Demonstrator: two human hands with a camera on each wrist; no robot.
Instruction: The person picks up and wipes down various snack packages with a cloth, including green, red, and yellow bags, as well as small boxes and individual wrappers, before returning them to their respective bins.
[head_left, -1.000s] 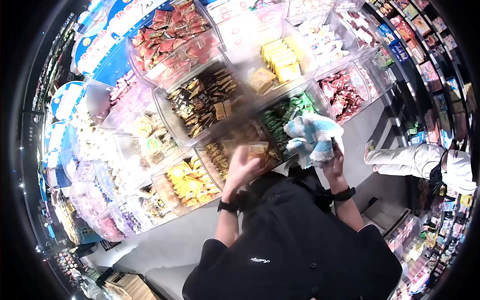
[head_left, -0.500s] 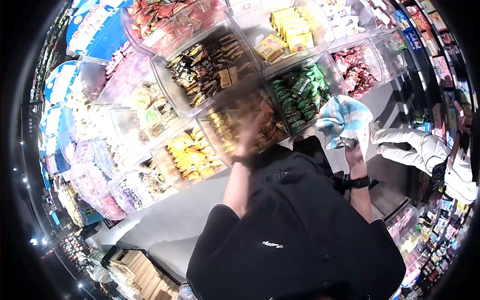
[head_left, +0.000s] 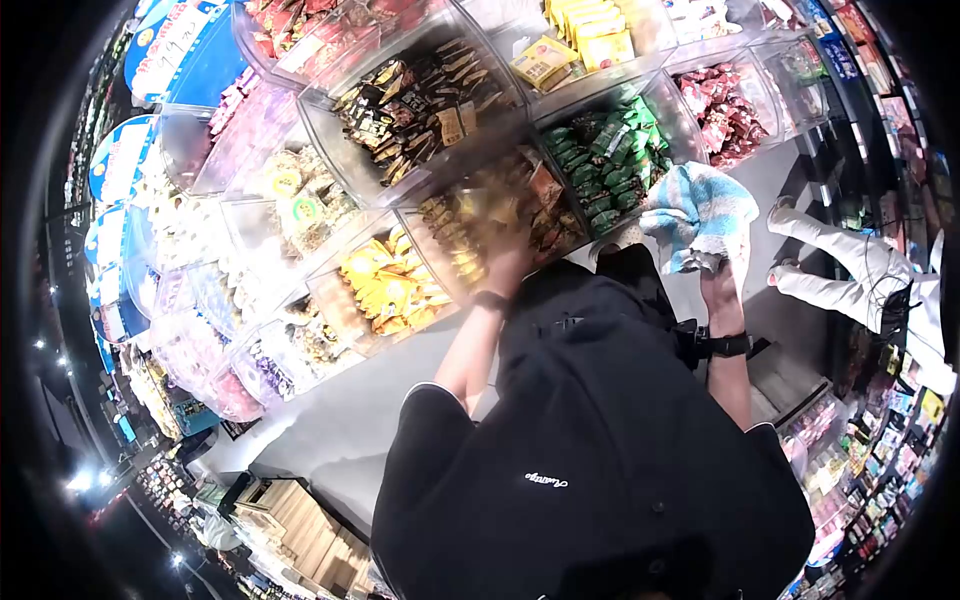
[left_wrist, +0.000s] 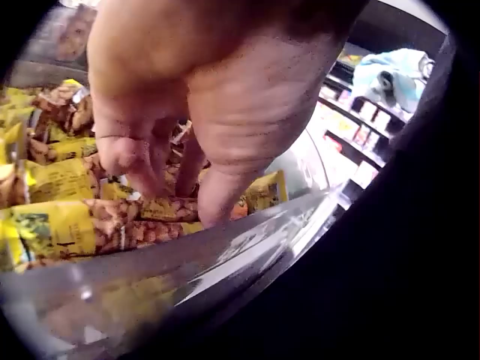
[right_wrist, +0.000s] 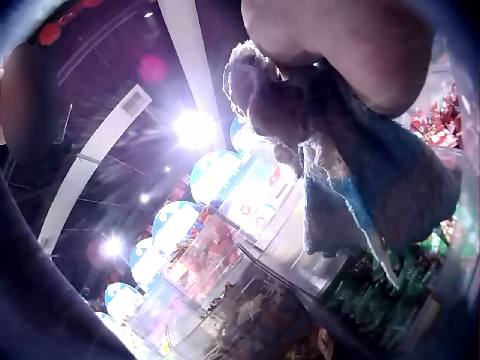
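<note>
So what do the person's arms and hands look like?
The left hand and right hand are bare, with no gloves. A dark band goes round the left wrist. On the right wrist there's a black strap with a chunky black part. The left sleeve and right sleeve are short and black, with thin white edges.

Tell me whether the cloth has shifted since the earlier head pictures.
Yes: in the head view, the cloth has moved rightward against the bin of green packets, covering far less of them now.
</note>
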